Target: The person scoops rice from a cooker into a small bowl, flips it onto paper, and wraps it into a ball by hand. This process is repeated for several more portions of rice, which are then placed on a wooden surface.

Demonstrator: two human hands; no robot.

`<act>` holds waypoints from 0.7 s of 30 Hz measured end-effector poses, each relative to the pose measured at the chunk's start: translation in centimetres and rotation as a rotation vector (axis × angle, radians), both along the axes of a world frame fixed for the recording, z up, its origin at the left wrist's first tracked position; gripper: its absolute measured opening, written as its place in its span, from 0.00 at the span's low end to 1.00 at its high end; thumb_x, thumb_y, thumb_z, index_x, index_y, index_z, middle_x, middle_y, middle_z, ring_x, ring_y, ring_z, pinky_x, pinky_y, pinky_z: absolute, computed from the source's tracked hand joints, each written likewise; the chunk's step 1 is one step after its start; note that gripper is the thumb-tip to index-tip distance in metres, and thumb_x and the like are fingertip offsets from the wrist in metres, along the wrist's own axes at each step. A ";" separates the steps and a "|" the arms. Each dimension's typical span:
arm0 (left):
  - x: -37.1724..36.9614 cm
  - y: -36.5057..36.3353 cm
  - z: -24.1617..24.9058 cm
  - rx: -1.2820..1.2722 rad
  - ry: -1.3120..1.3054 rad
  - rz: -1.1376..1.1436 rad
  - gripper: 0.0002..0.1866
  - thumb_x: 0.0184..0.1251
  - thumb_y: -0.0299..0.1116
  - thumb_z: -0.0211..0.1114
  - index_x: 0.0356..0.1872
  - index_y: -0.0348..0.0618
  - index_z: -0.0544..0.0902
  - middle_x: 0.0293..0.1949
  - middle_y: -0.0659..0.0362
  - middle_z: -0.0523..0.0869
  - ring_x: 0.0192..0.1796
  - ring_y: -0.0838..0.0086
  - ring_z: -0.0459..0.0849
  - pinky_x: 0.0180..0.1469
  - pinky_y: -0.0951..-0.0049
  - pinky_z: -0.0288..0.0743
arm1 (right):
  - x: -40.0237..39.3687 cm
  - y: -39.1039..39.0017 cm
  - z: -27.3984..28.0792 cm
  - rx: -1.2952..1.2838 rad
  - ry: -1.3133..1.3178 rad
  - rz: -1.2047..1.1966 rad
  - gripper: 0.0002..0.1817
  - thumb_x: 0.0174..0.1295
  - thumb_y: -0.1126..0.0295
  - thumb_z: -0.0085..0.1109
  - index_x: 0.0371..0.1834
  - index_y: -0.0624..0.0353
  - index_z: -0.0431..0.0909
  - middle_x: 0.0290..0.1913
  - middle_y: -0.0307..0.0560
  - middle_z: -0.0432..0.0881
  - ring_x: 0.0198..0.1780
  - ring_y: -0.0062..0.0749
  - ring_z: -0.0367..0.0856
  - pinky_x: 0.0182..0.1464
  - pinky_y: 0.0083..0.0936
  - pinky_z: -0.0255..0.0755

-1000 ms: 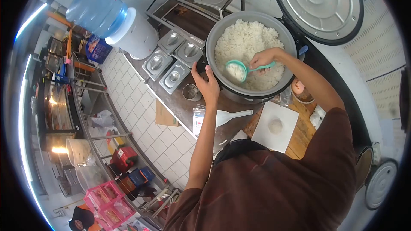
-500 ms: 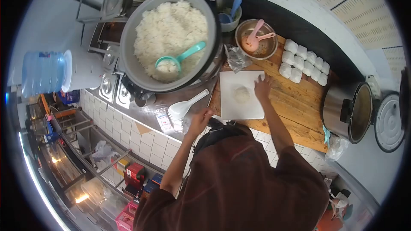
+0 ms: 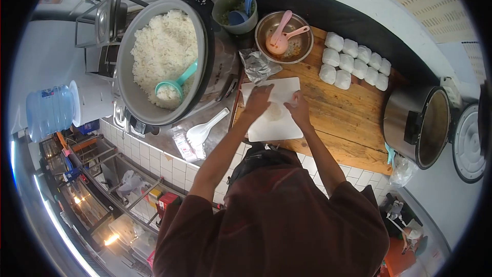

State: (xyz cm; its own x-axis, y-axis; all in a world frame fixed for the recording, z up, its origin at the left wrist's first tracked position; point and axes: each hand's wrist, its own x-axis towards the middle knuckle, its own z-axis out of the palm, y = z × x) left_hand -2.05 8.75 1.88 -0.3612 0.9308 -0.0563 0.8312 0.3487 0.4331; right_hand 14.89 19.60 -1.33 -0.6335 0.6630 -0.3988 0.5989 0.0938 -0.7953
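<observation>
Both hands are at a white sheet [image 3: 287,131] on the wooden table, one on each side of a small round of rice [image 3: 274,112]. My left hand [image 3: 259,101] lies over the sheet's upper left part with its fingers spread. At the right edge, my right hand [image 3: 299,109] has thumb and fingers bent at the sheet; whether it pinches the edge is too small to tell. Crumpled foil [image 3: 259,65] lies just beyond the sheet. Wrapped white packets [image 3: 346,63] stand in rows at the back right.
Left is a large cooker of rice [image 3: 166,46] with a teal scoop [image 3: 185,74]. A white paddle [image 3: 207,127] lies on the counter. Behind are a metal bowl [image 3: 264,22] with pink spoons and a tub [image 3: 220,11] with a blue ladle. A steel pot [image 3: 402,118] stands right.
My left hand has moved from beside the paddle up onto the sheet's left part. My right hand has shifted lower along the right edge. The camera view has also shifted.
</observation>
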 end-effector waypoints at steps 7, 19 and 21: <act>-4.6 -3.9 -5.9 -0.598 -0.012 0.050 0.19 0.55 0.39 0.70 0.48 0.44 0.85 0.37 0.48 0.87 0.46 0.57 0.87 0.48 0.56 0.80 | 0.9 4.4 -2.6 0.166 0.039 0.201 0.24 0.55 0.63 0.71 0.51 0.65 0.79 0.37 0.51 0.85 0.44 0.40 0.85 0.49 0.34 0.76; 4.9 -14.2 -7.1 -0.170 -1.012 0.539 0.14 0.56 0.38 0.72 0.29 0.35 0.83 0.26 0.56 0.87 0.31 0.74 0.86 0.38 0.74 0.78 | 7.3 0.2 -5.7 0.026 -0.345 0.372 0.34 0.43 0.55 0.77 0.51 0.65 0.79 0.40 0.56 0.86 0.44 0.45 0.85 0.50 0.32 0.77; 4.6 -14.5 -6.4 -0.169 -0.851 0.386 0.13 0.55 0.37 0.73 0.31 0.36 0.82 0.24 0.56 0.84 0.31 0.73 0.85 0.37 0.72 0.77 | 7.1 0.5 -4.6 -0.049 -0.334 0.356 0.34 0.43 0.56 0.77 0.51 0.65 0.78 0.39 0.55 0.86 0.43 0.45 0.85 0.49 0.31 0.77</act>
State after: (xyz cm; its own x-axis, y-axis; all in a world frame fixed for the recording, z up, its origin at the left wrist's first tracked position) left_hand 2.59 -5.76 -4.50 -0.4176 0.7116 -0.5651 0.0741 0.6465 0.7593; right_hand 21.97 20.11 -5.97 -0.6497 0.4038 -0.6441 0.7594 0.3063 -0.5740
